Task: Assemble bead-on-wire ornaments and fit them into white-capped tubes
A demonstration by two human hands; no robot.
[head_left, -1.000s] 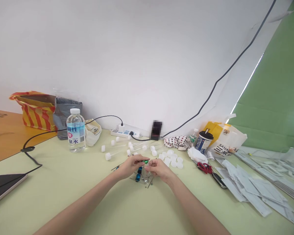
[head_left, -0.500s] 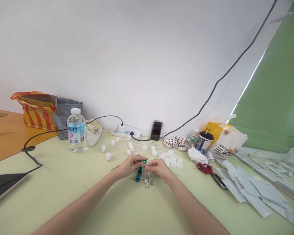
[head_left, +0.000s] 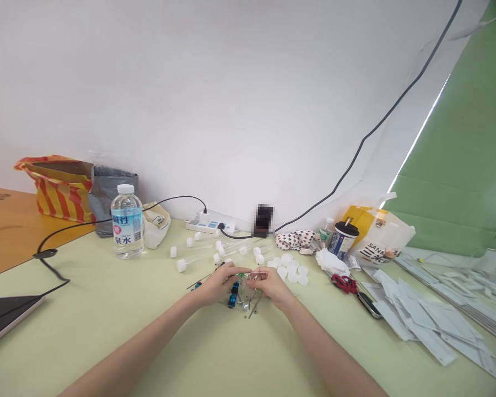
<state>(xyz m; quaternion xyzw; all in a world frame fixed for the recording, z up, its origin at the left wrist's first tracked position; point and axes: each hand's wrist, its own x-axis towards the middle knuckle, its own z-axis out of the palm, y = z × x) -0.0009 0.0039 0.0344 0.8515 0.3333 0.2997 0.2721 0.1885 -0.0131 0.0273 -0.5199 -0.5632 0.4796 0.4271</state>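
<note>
My left hand (head_left: 218, 284) is closed, its index finger reaching across to the fingertips of the other hand. Below that finger a small green piece (head_left: 241, 274) shows, mostly covered. My right hand (head_left: 271, 284) pinches what looks like a thin metal rod, largely hidden by the fingers. Just under the hands lie shiny blue pieces with black parts (head_left: 232, 295). Beside them several loose thin metal rods (head_left: 253, 306) and tiny round bits are scattered on the pale green tabletop (head_left: 182, 342). Another blue piece (head_left: 196, 285) peeks out left of my left hand.
Clear tubes with white caps (head_left: 182, 265) lie behind the hands, with loose white caps (head_left: 292, 267) to their right. A water bottle (head_left: 126, 223) stands left. Red-handled scissors (head_left: 344, 283), a cup (head_left: 342, 242) and white flat strips (head_left: 427, 317) are on the right.
My left index finger has stretched further right over the green piece, covering more of it. The fingertips of both hands are closer together. The view has shifted slightly.
</note>
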